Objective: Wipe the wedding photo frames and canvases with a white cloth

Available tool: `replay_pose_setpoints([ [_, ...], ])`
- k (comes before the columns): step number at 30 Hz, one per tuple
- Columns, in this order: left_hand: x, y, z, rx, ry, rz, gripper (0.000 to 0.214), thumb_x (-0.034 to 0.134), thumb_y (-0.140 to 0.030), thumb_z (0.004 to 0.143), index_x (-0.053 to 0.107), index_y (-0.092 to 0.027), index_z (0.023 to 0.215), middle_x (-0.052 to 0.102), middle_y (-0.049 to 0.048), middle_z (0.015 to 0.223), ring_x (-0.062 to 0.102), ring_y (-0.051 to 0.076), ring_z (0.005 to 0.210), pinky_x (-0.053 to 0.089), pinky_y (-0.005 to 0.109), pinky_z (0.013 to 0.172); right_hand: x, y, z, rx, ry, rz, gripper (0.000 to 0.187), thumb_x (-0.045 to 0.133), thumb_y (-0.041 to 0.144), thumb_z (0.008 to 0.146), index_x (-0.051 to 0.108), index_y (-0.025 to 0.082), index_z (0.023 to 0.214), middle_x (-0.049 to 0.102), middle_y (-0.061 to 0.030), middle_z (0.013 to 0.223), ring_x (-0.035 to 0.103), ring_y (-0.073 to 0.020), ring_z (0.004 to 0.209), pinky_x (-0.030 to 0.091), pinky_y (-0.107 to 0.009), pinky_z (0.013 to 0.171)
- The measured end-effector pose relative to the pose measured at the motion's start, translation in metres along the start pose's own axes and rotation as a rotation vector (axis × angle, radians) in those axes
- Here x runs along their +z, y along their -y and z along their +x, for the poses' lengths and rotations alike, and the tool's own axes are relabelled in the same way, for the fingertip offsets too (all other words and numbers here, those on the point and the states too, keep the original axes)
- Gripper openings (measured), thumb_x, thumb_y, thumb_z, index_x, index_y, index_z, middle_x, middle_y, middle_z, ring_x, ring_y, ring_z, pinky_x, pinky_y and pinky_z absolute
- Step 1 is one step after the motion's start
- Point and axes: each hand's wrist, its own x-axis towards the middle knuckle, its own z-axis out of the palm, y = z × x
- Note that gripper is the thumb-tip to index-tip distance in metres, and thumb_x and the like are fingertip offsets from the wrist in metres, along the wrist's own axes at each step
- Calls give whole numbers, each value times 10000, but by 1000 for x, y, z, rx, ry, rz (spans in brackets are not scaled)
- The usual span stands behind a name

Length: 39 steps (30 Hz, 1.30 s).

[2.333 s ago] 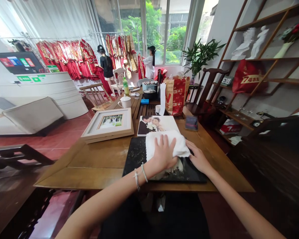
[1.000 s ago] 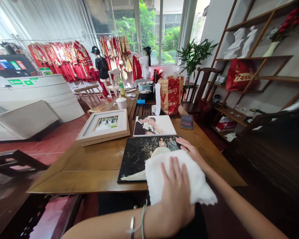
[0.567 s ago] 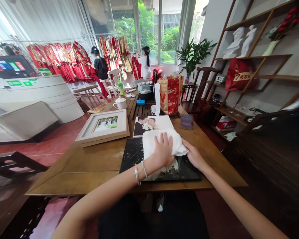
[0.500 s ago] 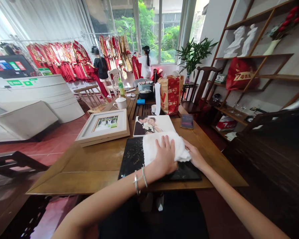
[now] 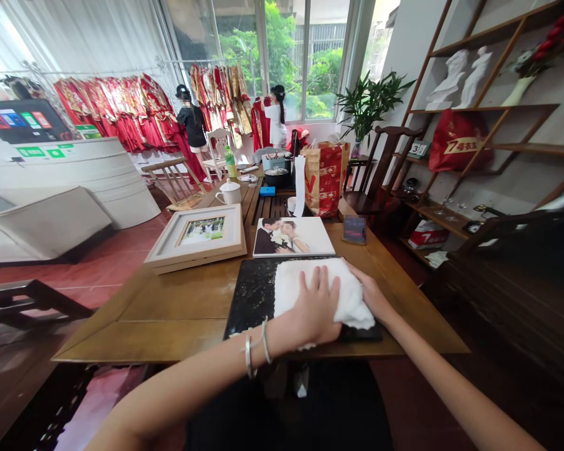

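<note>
A white cloth (image 5: 289,285) lies bunched on a glossy black board (image 5: 249,300) with light specks, at the table's near edge. On top of the cloth my left hand (image 5: 316,299) presses flat, fingers spread; its wrist wears two bracelets. My right hand (image 5: 370,295) grips the board's right edge, and its fingertips run beside the cloth, partly hidden. Just beyond the board lies a white-edged print (image 5: 317,237) of a couple. To the left, a pale wooden picture frame (image 5: 162,258) holds a small photo and rests on another frame.
The wooden table (image 5: 169,319) also bears a white lidded mug (image 5: 228,191), a small dark stand (image 5: 354,230) and a red-and-brown paper bag (image 5: 326,181). Shelves (image 5: 521,144) rise on the right. Two people (image 5: 277,119) stand near racks of red garments (image 5: 117,119) at the back.
My left hand and the white cloth have slid toward me and slightly right over the black board. More of the print shows. My right hand stays at the board's right edge.
</note>
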Motion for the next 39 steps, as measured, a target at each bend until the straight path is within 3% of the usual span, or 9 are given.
replay_pose_setpoints([
  [5,5,33,35,-48,-7,-5,736,505,-409,802,233,-68,1396,223,263,1439,192,371,1329,237,569,997,2,3,1,5,-43,-58,427,460,317,826,557,230,1233,473,-37,1365,404,-246,1285,290,-457,1081],
  [9,8,33,36,-93,-29,3,731,481,-409,823,212,-49,1399,205,285,1435,168,383,1332,199,592,1002,2,5,1,-44,-34,-127,433,481,296,809,563,220,1227,498,-53,1347,422,-243,1273,289,-453,1084],
  [17,-7,-17,-52,101,42,-75,843,510,-486,780,175,-44,1416,116,279,1457,51,410,1342,137,609,1025,1,4,1,-96,30,-189,377,479,276,828,597,229,1184,531,-69,1319,408,-235,1284,275,-481,1091],
  [20,-14,-23,-72,173,54,-107,818,486,-489,794,165,-76,1424,110,236,1475,52,381,1352,128,578,1046,1,5,2,-94,30,-202,369,474,273,838,593,247,1186,527,-55,1324,400,-231,1289,264,-487,1095],
  [23,-13,-11,-60,158,68,-112,770,465,-466,810,177,-99,1422,160,217,1473,95,359,1354,166,563,1042,2,4,1,-96,22,-190,365,483,276,829,603,251,1172,538,-53,1314,416,-236,1278,276,-492,1088],
  [28,6,29,2,-17,-25,-50,750,503,-420,789,229,-79,1399,225,252,1441,175,376,1331,219,588,1001,3,3,1,-91,3,-189,381,486,248,807,607,241,1168,550,-64,1300,425,-234,1272,285,-488,1083],
  [32,17,46,34,-52,-97,-33,696,474,-400,813,234,-110,1399,251,230,1437,198,359,1325,219,585,996,3,0,1,-95,-7,-193,414,492,205,778,604,246,1174,543,-60,1307,435,-227,1265,292,-472,1082],
  [35,18,43,32,-63,-114,-34,706,477,-409,810,220,-128,1405,229,220,1448,188,352,1328,207,574,1004,3,-1,1,-91,-6,-179,415,494,216,776,602,249,1175,530,-55,1321,439,-232,1261,287,-474,1082],
  [39,16,23,-2,-12,-93,-47,769,507,-432,783,181,-150,1420,179,199,1472,136,352,1344,183,562,1024,2,1,1,-92,11,-177,393,489,244,795,604,246,1171,540,-58,1311,428,-240,1269,289,-486,1079],
])
